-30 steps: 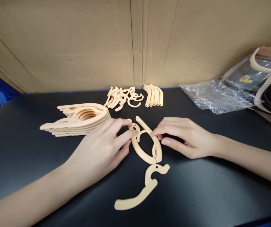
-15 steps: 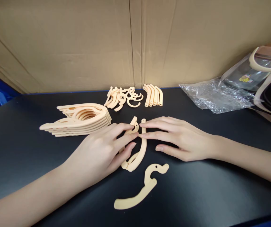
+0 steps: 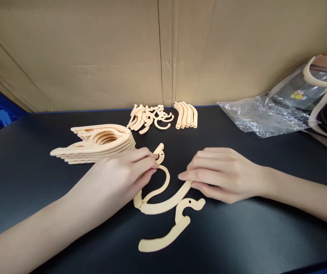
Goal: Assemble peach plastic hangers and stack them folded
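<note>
A cream plastic folding hanger (image 3: 163, 198) lies on the black table (image 3: 237, 236), its two curved arms joined at a hinge near the lower left. My left hand (image 3: 123, 179) pinches the upper arm near its hooked end. My right hand (image 3: 220, 173) grips the tip of the lower arm, which is swung out to the right. A separate loose hanger arm (image 3: 174, 224) lies just in front of them, untouched.
A stack of folded hangers (image 3: 97, 142) sits at the left. Small hook parts (image 3: 149, 118) and a row of curved pieces (image 3: 186, 114) lie at the back by the cardboard wall (image 3: 123, 53). Crumpled clear plastic bags (image 3: 260, 114) lie at the right.
The hanger's two arms, nearly closed together before, have swung apart. My right hand moved right and down with the lower arm; my left hand stayed on the upper arm.
</note>
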`<state>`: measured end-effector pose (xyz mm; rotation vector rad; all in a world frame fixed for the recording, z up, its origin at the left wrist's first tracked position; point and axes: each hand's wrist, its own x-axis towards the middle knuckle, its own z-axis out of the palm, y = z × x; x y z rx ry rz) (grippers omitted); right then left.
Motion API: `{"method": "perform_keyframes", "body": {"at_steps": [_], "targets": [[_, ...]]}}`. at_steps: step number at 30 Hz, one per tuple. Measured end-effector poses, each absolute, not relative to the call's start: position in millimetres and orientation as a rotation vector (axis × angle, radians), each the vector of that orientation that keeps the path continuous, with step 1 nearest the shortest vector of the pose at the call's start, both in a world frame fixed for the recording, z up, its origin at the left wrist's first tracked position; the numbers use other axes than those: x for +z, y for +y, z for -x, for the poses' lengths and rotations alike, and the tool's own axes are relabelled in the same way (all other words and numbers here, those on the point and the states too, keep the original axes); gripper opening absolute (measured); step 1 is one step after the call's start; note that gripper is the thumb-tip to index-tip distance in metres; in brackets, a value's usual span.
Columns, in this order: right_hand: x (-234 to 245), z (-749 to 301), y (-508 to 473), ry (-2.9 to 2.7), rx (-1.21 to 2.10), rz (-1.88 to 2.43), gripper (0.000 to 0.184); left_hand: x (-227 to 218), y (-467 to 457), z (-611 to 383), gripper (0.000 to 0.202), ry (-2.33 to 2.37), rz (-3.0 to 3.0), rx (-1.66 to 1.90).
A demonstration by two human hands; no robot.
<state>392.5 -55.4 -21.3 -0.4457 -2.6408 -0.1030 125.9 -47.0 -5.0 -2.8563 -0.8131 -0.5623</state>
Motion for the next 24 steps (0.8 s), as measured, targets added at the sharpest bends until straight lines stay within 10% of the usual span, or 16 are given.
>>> {"method": "perform_keyframes", "body": {"at_steps": [24], "targets": [[-22.5,-395.5,-45.8,-2.636,0.020,0.849,0.040,10.6,-47.0,-134.5,0.028,-0.916,2.814,-0.437]]}}
